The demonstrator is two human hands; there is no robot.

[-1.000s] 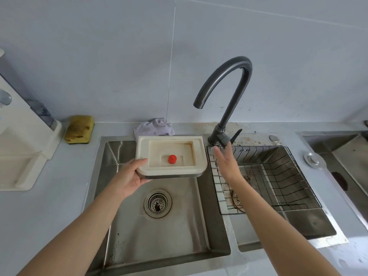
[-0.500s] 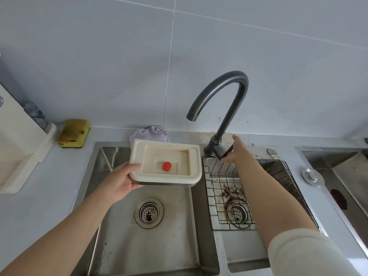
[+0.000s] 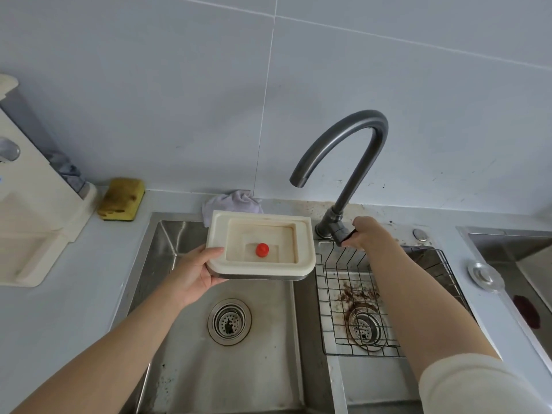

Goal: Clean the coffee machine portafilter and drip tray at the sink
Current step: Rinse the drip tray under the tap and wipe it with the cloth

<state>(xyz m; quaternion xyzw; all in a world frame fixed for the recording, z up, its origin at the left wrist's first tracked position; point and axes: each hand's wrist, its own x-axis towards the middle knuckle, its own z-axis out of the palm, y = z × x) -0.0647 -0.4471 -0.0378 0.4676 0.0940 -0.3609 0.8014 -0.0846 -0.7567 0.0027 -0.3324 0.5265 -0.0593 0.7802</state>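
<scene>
My left hand (image 3: 192,274) grips the left edge of the cream drip tray (image 3: 260,245), held level above the left sink basin (image 3: 179,234). A small red float (image 3: 262,250) stands in the tray's stained well. My right hand (image 3: 366,234) grips the dark lever at the base of the grey gooseneck faucet (image 3: 343,138). The spout ends above the tray's right side. No water shows. The cream coffee machine (image 3: 33,222) stands on the counter at far left. No portafilter is in view.
A yellow sponge (image 3: 122,199) and a crumpled grey cloth (image 3: 231,202) lie behind the left basin. A wire rack (image 3: 337,294) sits in the right basin over brown coffee grounds (image 3: 357,294) near the drain. A metal plug (image 3: 485,277) lies on the right counter.
My right hand reached forward from above the wire rack to the faucet base and closed on the lever. The tray stayed over the left basin in my left hand.
</scene>
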